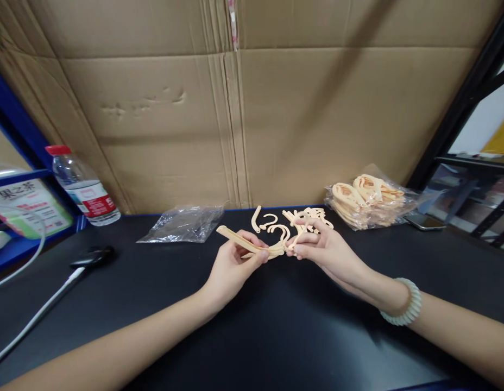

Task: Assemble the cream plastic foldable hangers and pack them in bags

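My left hand (244,259) is closed around long, flat beige plastic hanger arms (235,238), which slant up to the left from between thumb and fingers. Close by on the right, my right hand (317,247) pinches a small beige plastic piece (291,247) against the right end of those arms. Fingers partly hide that piece and where the parts meet. Behind both hands lie loose beige hooks (270,218) and a short curved piece (256,220). A pile of similar beige parts (313,213) sits just beyond my right hand.
A clear bag of folded beige hangers (364,201) stands at the back right, with a phone (425,221) beside it. At the back left are an empty-looking plastic bag (182,224) and a water bottle (89,190). A black device (93,257) with a white cable lies left; cardboard (162,119) walls the back.
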Demonstrator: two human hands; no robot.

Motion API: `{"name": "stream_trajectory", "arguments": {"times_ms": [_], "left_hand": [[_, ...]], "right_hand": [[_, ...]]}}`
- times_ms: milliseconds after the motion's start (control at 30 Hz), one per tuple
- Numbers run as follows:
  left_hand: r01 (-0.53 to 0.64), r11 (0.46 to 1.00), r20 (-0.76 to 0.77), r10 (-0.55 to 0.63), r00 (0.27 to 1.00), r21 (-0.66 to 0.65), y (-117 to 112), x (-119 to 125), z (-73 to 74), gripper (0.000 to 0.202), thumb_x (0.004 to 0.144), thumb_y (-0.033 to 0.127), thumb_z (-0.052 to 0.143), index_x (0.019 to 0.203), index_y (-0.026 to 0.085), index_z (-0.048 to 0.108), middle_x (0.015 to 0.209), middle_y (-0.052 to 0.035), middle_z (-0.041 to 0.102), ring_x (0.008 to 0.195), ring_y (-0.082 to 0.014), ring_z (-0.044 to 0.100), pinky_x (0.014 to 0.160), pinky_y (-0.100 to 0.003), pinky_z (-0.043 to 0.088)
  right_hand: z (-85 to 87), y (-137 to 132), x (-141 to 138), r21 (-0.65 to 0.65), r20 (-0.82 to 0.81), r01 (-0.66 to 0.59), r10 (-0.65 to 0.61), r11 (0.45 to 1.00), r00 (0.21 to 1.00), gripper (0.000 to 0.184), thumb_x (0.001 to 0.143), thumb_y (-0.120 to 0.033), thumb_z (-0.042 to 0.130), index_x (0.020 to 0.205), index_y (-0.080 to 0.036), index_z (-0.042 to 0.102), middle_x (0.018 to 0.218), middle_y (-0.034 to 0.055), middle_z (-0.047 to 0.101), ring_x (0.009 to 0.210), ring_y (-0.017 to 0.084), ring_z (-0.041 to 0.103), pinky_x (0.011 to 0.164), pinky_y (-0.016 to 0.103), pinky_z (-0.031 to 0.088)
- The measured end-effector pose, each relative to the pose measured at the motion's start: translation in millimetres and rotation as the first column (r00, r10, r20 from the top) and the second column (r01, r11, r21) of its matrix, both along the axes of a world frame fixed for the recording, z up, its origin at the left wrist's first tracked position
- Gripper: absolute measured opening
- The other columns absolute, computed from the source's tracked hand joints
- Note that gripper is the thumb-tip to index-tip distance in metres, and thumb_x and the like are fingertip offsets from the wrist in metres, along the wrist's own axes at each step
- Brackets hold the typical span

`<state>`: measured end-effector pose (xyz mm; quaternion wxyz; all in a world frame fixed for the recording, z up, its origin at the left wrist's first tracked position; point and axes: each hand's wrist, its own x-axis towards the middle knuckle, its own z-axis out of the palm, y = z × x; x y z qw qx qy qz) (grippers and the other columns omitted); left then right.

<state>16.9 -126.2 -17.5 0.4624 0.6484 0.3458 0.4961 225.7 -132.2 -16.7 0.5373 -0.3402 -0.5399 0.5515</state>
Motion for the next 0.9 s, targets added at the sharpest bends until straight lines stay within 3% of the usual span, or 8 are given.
{"name": "stream_trajectory", "arguments": {"times_ms": [67, 200, 333, 567, 733, 900], "left_hand": [[0.007, 1.0, -0.029, -0.007, 1.0, 0.029, -0.6, 0.3, 0.2, 0.02, 0.075, 0.028, 0.072, 0.078, 0.017, 0.055, 0.077, 0.0003, 0.06, 0.072, -0.0141, 0.061, 0.068, -0.028, 0.052], [0.039, 0.998, -0.047, -0.037, 0.998, 0.046, -3.5, 1.3, 2.3, 0.02, 0.076, 0.028, 0.072, 0.077, 0.017, 0.055, 0.076, 0.0002, 0.058, 0.075, -0.0146, 0.06, 0.065, -0.026, 0.049], [0.065, 0.996, -0.057, -0.061, 0.997, 0.063, -5.4, 1.4, 2.3, 0.017, 0.078, 0.025, 0.07, 0.079, 0.016, 0.055, 0.078, 0.0002, 0.058, 0.073, -0.0133, 0.058, 0.065, -0.025, 0.047], [0.065, 0.985, -0.162, -0.039, 0.986, 0.158, -7.7, 0.6, 1.5, 0.011, 0.081, 0.023, 0.067, 0.082, 0.016, 0.057, 0.081, -0.0012, 0.06, 0.077, -0.0155, 0.062, 0.07, -0.027, 0.049], [0.047, 0.983, -0.188, -0.013, 0.982, 0.178, -9.2, 1.1, 2.8, 0.011, 0.081, 0.023, 0.066, 0.079, 0.016, 0.056, 0.077, 0.0001, 0.059, 0.073, -0.0136, 0.059, 0.066, -0.025, 0.048], [0.041, 0.971, -0.252, 0.02, 0.968, 0.234, -8.5, 0.0, 1.2, 0.011, 0.082, 0.025, 0.066, 0.08, 0.017, 0.058, 0.077, -0.001, 0.06, 0.072, -0.0151, 0.059, 0.067, -0.028, 0.047]], "right_hand": [[-0.5, 0.0, 0.5, 0.01, 0.017, -0.014, 0.014, 1.0, 1.0, 0.042, 0.068, -0.021, 0.078, 0.105, -0.021, 0.058, 0.082, 0.0015, 0.071, 0.077, 0.017, 0.067, 0.07, 0.03, 0.051], [-1.7, 0.5, 0.8, 0.025, 0.052, -0.035, 0.033, 0.999, 0.998, 0.017, 0.069, -0.024, 0.079, 0.08, -0.017, 0.068, 0.082, 0.0019, 0.069, 0.074, 0.014, 0.065, 0.071, 0.029, 0.051], [-0.1, -0.9, -0.5, -0.035, 0.048, -0.087, 0.089, 0.996, 0.995, 0.015, 0.072, -0.026, 0.078, 0.081, -0.018, 0.069, 0.089, 0.0018, 0.067, 0.082, 0.013, 0.063, 0.076, 0.027, 0.051], [5.8, -8.6, -3.0, -0.157, -0.016, -0.26, 0.26, 0.953, 0.965, 0.019, 0.08, -0.034, 0.072, 0.084, -0.017, 0.065, 0.108, 0.0087, 0.069, 0.095, 0.018, 0.067, 0.087, 0.035, 0.052], [3.8, -8.9, -1.5, -0.173, -0.045, -0.293, 0.29, 0.94, 0.956, 0.018, 0.082, -0.033, 0.071, 0.083, -0.017, 0.062, 0.104, 0.0085, 0.071, 0.093, 0.02, 0.07, 0.088, 0.037, 0.052], [4.1, -7.9, -2.6, -0.183, -0.007, -0.272, 0.275, 0.945, 0.961, 0.022, 0.08, -0.034, 0.072, 0.082, -0.016, 0.06, 0.097, 0.0073, 0.072, 0.084, 0.018, 0.072, 0.08, 0.032, 0.056]]}}
